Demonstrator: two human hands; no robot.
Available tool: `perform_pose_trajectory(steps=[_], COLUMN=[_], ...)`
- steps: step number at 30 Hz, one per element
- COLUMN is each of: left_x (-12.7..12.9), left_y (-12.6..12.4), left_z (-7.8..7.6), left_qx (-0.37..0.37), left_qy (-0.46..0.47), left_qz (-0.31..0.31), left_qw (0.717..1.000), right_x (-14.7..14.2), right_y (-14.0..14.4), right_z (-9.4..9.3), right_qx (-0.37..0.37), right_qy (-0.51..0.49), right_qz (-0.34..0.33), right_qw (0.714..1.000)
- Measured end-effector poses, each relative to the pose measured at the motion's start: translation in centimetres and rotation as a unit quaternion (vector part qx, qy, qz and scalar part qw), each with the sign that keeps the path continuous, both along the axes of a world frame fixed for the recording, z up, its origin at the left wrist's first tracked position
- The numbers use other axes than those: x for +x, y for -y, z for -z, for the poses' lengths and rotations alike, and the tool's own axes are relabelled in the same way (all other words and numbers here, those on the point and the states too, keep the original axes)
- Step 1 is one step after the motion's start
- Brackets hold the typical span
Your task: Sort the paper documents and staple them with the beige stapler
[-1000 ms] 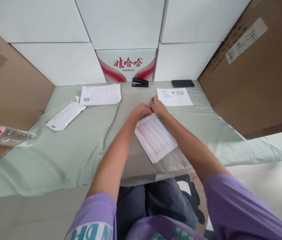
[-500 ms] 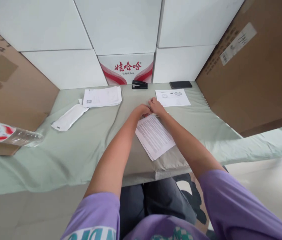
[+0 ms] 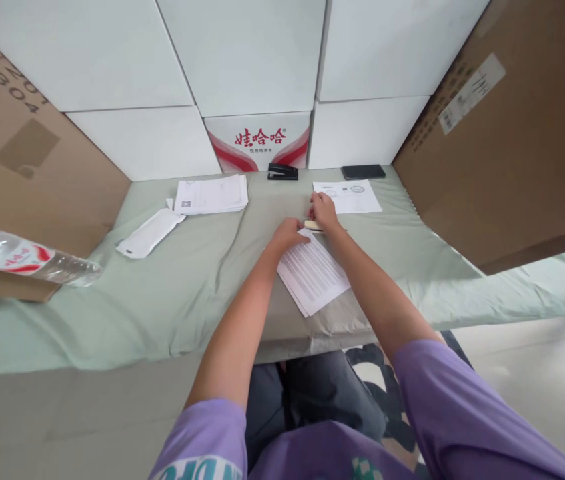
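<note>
A small stack of printed sheets [image 3: 313, 273] lies on the green cloth of the table [image 3: 187, 293] in front of me. My left hand [image 3: 288, 233] rests flat on the stack's far left corner. Just beyond the stack's far edge, my right hand [image 3: 323, 210] touches a small pale stick-shaped object [image 3: 312, 226]; whether the fingers grip it is unclear. A single sheet with two round stamps [image 3: 347, 196] lies right behind the right hand.
A black stapler [image 3: 283, 172] and a dark phone [image 3: 363, 171] sit at the back by white boxes. Another paper pile [image 3: 212, 194] and a white pouch [image 3: 151, 233] lie far left. A plastic bottle [image 3: 27, 257] rests on cardboard at left. A large carton [image 3: 502, 133] stands right.
The hands, which were together at the stack's far corner, have parted: the right hand moved a little farther back and right, uncovering the pale object, while the left stays on the paper.
</note>
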State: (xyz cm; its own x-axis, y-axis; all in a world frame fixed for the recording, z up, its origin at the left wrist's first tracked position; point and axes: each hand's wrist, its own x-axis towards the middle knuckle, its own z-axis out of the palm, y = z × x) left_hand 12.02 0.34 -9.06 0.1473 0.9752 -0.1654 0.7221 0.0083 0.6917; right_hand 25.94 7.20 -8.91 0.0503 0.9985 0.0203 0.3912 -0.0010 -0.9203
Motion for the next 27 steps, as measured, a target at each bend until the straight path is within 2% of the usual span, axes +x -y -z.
perform_pose_trajectory(steps=[10, 17, 27], left_x=[0.1, 0.7, 1.1], left_y=[-0.1, 0.1, -1.0], left_z=[-0.5, -0.5, -0.1], left_qx=[-0.028, -0.008, -0.023], left_qy=[-0.039, -0.055, -0.090], left_qz=[0.013, 0.013, 0.013], left_qw=[0.999, 0.998, 0.996], right_x=[0.3, 0.2, 0.1], right_y=[0.3, 0.6, 0.3], right_z=[-0.3, -0.3, 0.6], right_qx=[-0.021, 0.002, 0.037], right_qy=[-0.037, -0.024, -0.013], right_qz=[0.036, 0.022, -0.002], right_qw=[0.998, 0.999, 0.999])
